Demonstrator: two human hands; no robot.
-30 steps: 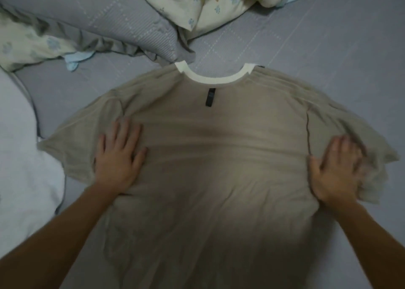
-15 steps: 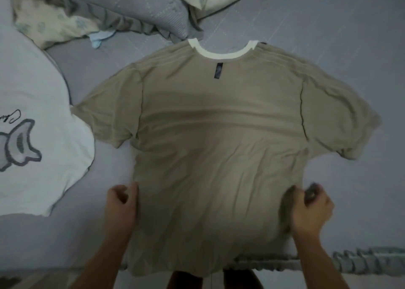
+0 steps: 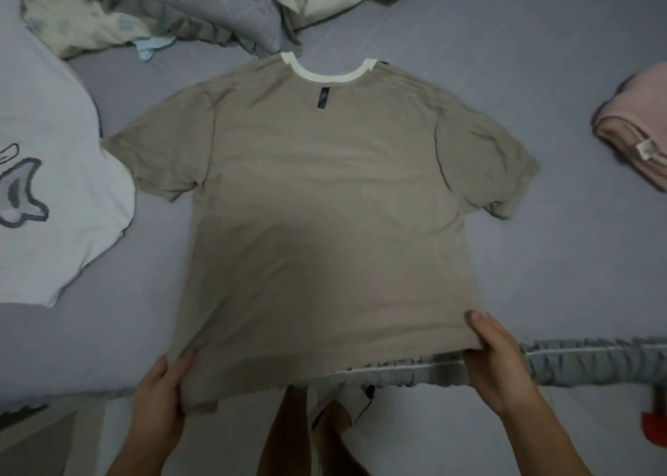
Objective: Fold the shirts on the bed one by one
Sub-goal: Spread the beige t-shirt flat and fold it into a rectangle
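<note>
Both my hands have dropped from mid-shirt: left hand [image 3: 158, 392] and right hand [image 3: 496, 363] now pinch the tan shirt [image 3: 325, 216]'s hem corners, fingers closed on cloth, at the bed [image 3: 541, 78]'s near edge.

Probably a home bedroom: grey-sheeted bed [image 3: 541, 78], frilled pillows [image 3: 216, 10].

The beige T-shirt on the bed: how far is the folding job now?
Done: a pink garment lies folded at right. In hand: the beige T-shirt lies flat, unfolded; left hand and right hand pinch its hem corners. Left: folding it, then the white shirt.
</note>
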